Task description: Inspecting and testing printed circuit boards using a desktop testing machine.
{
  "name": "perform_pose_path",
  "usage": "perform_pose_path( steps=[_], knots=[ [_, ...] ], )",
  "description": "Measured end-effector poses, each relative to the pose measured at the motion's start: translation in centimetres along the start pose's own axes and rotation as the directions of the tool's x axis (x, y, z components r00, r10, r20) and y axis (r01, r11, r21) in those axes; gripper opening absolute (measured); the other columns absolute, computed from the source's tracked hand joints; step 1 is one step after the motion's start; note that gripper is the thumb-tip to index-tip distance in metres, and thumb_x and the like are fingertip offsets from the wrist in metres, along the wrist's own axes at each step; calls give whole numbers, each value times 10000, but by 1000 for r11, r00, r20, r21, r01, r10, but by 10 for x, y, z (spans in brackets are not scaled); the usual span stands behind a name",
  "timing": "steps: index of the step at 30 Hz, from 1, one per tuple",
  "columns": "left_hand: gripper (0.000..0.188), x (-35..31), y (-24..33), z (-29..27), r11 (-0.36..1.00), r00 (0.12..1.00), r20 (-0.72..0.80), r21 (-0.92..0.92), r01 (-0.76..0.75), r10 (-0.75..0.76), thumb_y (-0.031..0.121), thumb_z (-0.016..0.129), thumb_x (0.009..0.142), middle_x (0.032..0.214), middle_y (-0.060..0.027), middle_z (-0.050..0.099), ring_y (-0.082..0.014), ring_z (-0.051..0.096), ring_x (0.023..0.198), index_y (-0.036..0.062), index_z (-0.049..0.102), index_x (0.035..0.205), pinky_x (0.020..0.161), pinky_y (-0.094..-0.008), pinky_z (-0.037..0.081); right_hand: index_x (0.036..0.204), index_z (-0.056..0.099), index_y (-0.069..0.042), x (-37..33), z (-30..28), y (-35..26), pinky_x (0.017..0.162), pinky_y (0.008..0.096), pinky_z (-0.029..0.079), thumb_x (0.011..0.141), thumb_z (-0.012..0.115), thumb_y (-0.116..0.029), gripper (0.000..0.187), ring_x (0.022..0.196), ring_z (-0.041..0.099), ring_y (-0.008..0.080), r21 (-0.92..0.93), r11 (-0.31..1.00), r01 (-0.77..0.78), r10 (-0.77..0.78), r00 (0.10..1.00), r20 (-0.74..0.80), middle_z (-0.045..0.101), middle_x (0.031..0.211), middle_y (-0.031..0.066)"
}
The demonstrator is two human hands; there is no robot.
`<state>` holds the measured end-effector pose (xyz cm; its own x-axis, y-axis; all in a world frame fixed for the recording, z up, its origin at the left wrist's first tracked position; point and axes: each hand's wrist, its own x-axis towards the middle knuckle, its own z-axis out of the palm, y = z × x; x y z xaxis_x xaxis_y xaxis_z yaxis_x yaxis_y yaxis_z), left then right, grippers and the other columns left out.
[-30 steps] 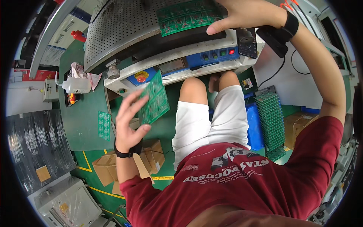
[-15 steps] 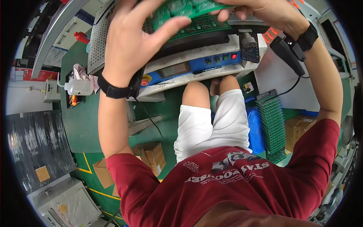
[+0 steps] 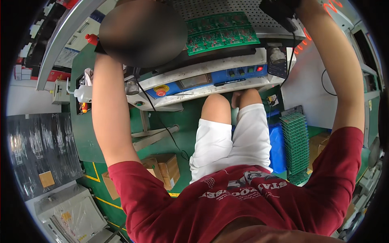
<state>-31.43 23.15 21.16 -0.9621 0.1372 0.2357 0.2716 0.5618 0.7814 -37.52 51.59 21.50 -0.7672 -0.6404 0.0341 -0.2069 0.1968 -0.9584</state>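
A dark blurred patch (image 3: 142, 34) covers my left hand, so its fingers and anything in them are hidden; my left forearm (image 3: 111, 109) reaches up to it. Just right of the patch, a green circuit board panel (image 3: 223, 34) lies at the front edge of a perforated metal plate (image 3: 227, 7). My right forearm (image 3: 340, 60) stretches up to the top edge, where a black wrist strap with a black device (image 3: 279, 14) shows. The right hand itself is cut off beyond that edge.
Below the plate runs a blue control panel (image 3: 194, 82) with a red emergency stop button (image 3: 161, 90). A phone (image 3: 277, 67) lies at its right end. Cables hang from both wrists. A green rack (image 3: 295, 146) and cardboard boxes (image 3: 164, 168) stand on the floor.
Both hands were together over the boards, holding a green circuit board panel. They have moved up and apart; a panel now lies uncovered on the plate.
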Motion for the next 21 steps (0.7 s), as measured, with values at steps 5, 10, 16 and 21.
perform_pose_path(
  steps=[5, 10, 16, 21],
  knots=[
    [346, 27, -34, -10, 975, 991, 131, 219, -26, -3, 330, 527, 987, 640, 16, 434, -85, 410, 578, 47, 546, 788, 551, -271, 332, 579, 495, -82, 29, 3, 4, 555, 307, 361, 971, 556, -331, 468, 525, 388, 121, -432, 901, -39, 74, 995, 63, 448, 572, 1],
    [398, 36, -71, -13, 943, 985, 149, 305, -129, 86, 443, 569, 949, 782, 43, 517, -71, 405, 715, 50, 621, 916, 680, -231, 337, 629, 516, -61, 45, 2, 18, 517, 306, 304, 960, 551, -353, 443, 536, 374, 119, -425, 899, -102, 154, 984, 90, 438, 586, 10],
    [463, 29, -63, -4, 962, 993, 89, 253, -101, 81, 474, 551, 946, 755, 0, 533, -103, 438, 722, 19, 628, 908, 681, -252, 348, 881, 599, -37, 27, 19, 6, 544, 321, 379, 932, 614, -362, 330, 556, 436, 125, -465, 883, -61, 19, 995, -95, 508, 661, 18],
    [496, 27, -69, -8, 954, 991, 109, 280, -104, 76, 488, 561, 929, 710, -27, 546, -133, 458, 676, 3, 650, 883, 659, -283, 371, 1170, 595, -42, 22, 29, -14, 676, 338, 483, 909, 644, -377, 427, 746, 574, 182, -516, 853, -74, 37, 996, -81, 620, 879, 83]
  ],
)
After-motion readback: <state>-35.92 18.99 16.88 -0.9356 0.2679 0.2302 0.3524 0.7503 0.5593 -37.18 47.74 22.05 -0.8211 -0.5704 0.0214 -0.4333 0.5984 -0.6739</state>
